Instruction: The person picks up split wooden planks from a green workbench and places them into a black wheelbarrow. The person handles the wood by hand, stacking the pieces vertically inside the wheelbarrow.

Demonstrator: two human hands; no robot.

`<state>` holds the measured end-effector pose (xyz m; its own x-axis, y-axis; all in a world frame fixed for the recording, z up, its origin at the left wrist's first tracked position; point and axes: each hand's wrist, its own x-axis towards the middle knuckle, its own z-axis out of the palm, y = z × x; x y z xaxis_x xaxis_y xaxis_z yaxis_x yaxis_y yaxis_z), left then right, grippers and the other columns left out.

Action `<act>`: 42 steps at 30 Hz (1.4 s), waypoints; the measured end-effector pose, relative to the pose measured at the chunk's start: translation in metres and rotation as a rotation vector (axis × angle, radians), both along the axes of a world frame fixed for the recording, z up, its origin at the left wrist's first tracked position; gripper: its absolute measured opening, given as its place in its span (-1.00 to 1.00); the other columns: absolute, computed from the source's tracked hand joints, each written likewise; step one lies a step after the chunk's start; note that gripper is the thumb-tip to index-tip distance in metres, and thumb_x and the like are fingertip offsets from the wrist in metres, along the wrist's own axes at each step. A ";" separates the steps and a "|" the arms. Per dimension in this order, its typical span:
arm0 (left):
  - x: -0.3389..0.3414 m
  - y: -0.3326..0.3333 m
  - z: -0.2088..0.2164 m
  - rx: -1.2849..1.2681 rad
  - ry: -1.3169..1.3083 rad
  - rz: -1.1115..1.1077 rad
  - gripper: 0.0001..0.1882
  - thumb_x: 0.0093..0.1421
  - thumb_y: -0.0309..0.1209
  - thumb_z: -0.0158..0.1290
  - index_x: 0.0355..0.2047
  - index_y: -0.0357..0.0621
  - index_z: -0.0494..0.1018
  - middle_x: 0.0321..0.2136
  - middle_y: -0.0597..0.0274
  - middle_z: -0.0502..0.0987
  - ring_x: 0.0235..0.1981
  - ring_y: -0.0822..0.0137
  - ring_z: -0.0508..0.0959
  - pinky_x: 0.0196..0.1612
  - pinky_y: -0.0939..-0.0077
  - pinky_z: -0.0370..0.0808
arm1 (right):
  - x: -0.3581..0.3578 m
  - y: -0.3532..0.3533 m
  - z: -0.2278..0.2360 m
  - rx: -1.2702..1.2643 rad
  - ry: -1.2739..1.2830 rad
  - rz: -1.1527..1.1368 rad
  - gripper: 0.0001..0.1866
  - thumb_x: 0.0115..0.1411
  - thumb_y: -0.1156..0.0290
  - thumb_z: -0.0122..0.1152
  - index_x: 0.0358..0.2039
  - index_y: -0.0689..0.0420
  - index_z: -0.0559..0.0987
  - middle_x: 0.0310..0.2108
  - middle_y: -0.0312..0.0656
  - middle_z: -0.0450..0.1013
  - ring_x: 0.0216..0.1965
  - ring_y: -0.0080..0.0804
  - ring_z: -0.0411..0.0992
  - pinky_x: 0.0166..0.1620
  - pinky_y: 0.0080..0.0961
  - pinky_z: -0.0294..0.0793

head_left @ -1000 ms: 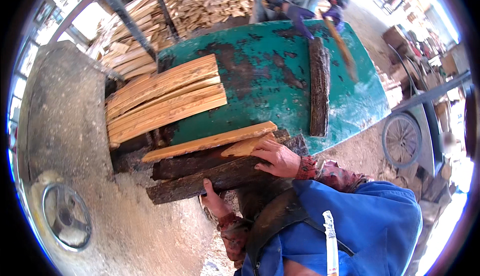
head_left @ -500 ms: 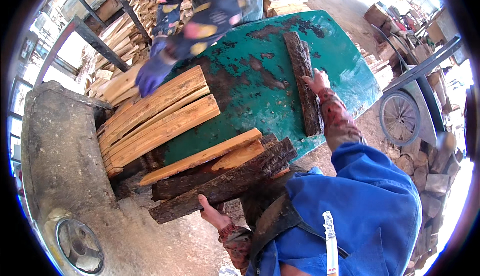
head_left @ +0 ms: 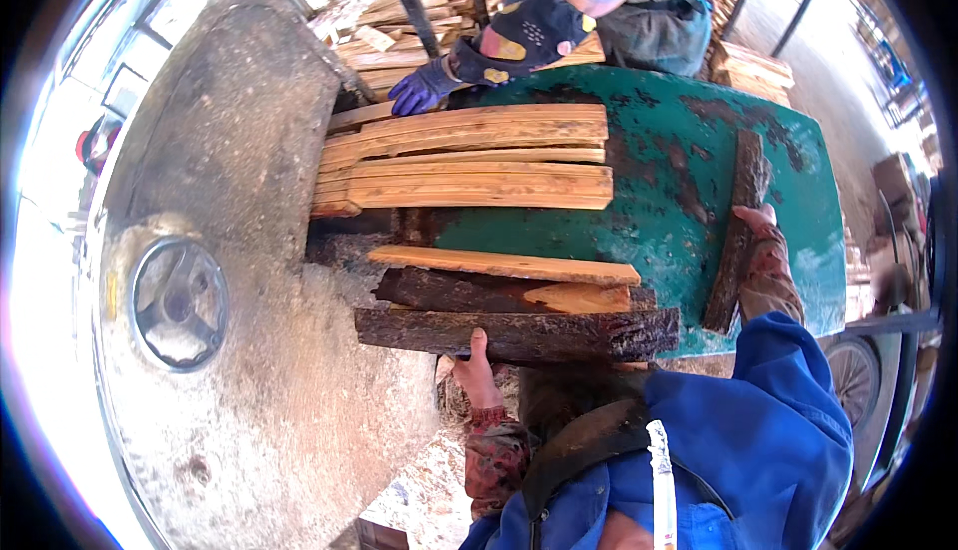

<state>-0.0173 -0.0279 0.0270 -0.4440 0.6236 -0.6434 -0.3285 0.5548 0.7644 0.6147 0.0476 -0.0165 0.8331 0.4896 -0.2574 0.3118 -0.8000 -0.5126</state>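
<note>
My left hand (head_left: pixel 477 375) grips a long bark-covered slab (head_left: pixel 539 333) near its left part, thumb over the upper edge and fingers mostly hidden below. Just beyond lie a darker slab with a bare wood patch (head_left: pixel 459 291) and a pale plank (head_left: pixel 499 264), all roughly parallel. With my right hand (head_left: pixel 756 219) I hold another bark-covered slab (head_left: pixel 733 251) by its right edge. It stretches front to back across the right part of the green worktable (head_left: pixel 679 221).
Several pale planks (head_left: pixel 479 176) lie across the table's left side. Opposite me, a co-worker's purple-gloved hand (head_left: pixel 424 88) is at their far left end. A worn machine body (head_left: pixel 220 141) with a round wheel (head_left: pixel 180 302) stands on the left. Stacked wood (head_left: pixel 753 73) sits behind the table.
My view has turned, so table and wood sit straighter and further right. The co-worker's gloved hand now rests by the planks' far left end. Both my hands keep their slabs.
</note>
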 end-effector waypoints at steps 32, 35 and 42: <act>-0.019 -0.018 -0.035 0.192 0.048 0.033 -0.27 0.10 -0.26 0.32 0.16 -0.42 0.29 0.07 0.06 0.43 0.04 0.23 0.43 0.13 0.36 0.36 | -0.083 -0.183 0.108 0.592 0.039 0.191 -0.42 0.06 0.37 0.42 0.04 0.31 0.41 -0.06 -0.13 0.45 -0.09 -0.38 0.42 0.01 -0.44 0.41; -0.021 -0.017 -0.028 0.185 0.052 0.008 -0.29 0.09 -0.22 0.33 0.10 -0.46 0.35 0.05 0.05 0.46 0.03 0.23 0.45 0.11 0.37 0.38 | -0.167 -0.151 0.163 0.547 -0.107 0.372 -0.32 0.04 0.41 0.42 0.13 0.34 0.34 0.01 -0.11 0.42 -0.02 -0.38 0.40 0.05 -0.43 0.42; -0.025 -0.021 -0.015 0.299 0.178 -0.024 -0.28 0.06 -0.14 0.35 0.02 -0.53 0.40 -0.06 0.05 0.54 -0.08 0.24 0.51 0.03 0.39 0.44 | -0.351 -0.062 0.203 0.344 0.298 0.958 -0.32 -0.09 0.47 0.48 0.08 0.25 0.41 -0.12 -0.12 0.51 -0.09 -0.41 0.47 0.01 -0.43 0.47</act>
<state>-0.0420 -0.0492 0.0118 -0.5157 0.7847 -0.3440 -0.1647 0.3032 0.9386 0.2634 -0.0142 0.1867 -0.0127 0.9938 -0.1105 0.5601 -0.0845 -0.8241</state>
